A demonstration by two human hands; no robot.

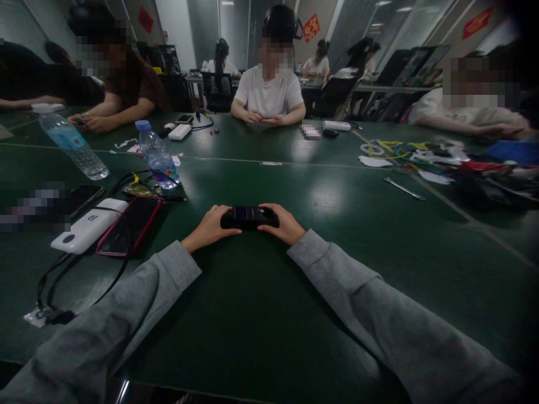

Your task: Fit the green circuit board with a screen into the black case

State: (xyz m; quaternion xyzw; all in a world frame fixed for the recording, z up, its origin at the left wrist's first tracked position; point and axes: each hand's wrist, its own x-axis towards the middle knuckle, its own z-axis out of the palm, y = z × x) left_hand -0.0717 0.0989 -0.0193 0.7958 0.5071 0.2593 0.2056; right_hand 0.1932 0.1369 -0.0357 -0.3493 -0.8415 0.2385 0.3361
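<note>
A black handheld device [249, 217] with a small dark screen on its upper left is held level, just above or on the green table [252, 314]. My left hand [210, 224] is closed round its left end, thumb along the near side. At the opposite end, my right hand [284, 223] grips it the same way. The device's underside and far side are hidden, and its exact kind is not clear. Grey sleeves cover both forearms.
To the left are a red-edged phone [130, 227], a white power bank [90, 224] with black cables and two water bottles, one blue-capped [158, 157]. A wrench [403, 189] and a tangle of coloured cables [446, 154] lie right. Several people sit around the table.
</note>
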